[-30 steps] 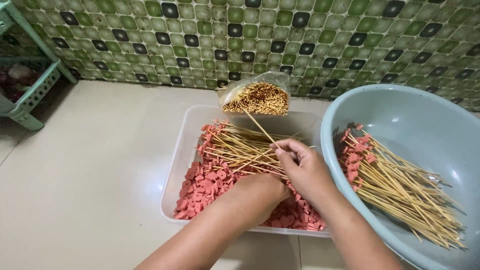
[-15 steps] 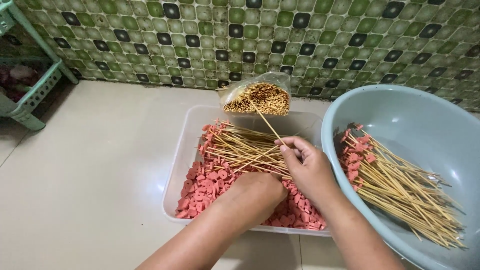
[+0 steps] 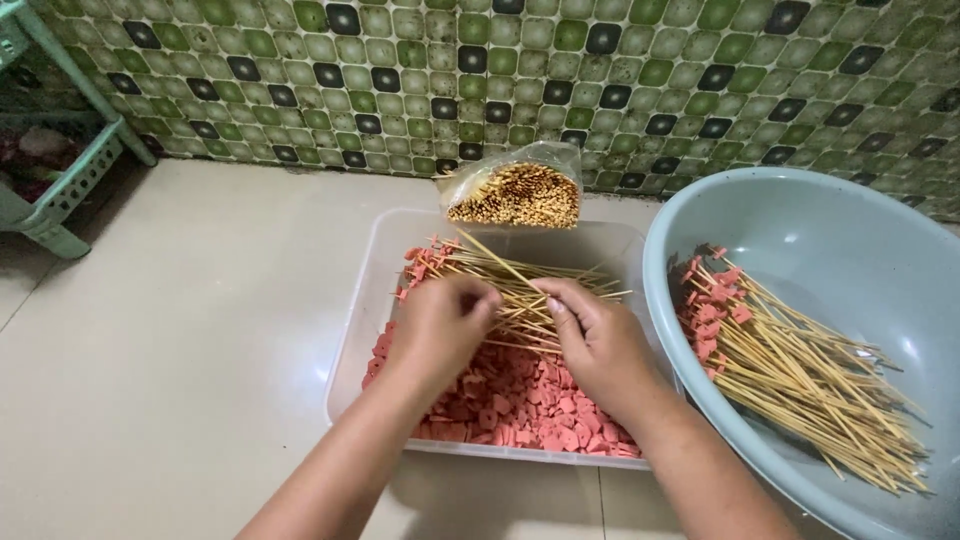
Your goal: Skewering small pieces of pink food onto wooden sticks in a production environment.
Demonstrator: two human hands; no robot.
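View from above, looking down at a pale tiled floor (image 3: pixel 180 330) w/ a wall of green, cream and black mosaic tiles (image 3: pixel 620 70) at the far side. Largest item: a round grey-blue basin (image 3: pixel 800 230) on the right, holding a heap of bamboo skewers (image 3: pixel 810 380), each w/ pink pieces threaded at the far-left end. Left of it, touching or just beside its rim, sits a clear plastic tub (image 3: pixel 365 300), rectangular, its bottom covered w/ small pink sausage slices (image 3: pixel 520 400). Across the far half of the tub lies a bundle of loaded skewers (image 3: pixel 500 275), pink tips pointing left. At the tub's far edge stands a clear bag of bare skewers (image 3: pixel 515 190), ends facing the camera. Far left, part of a mint-green plastic rack (image 3: pixel 60 190) shows. Both forearms come in from the near edge. Left hand (image 3: pixel 440 325) is curled, fingers closed over the near side of the bundle in the tub. Right hand (image 3: pixel 595 335) is just beside it, thumb and fingertips pinched narrow on skewer sticks at the bundle's right end; can't tell how many sticks each hand grips. Hands are near each other, not touching.
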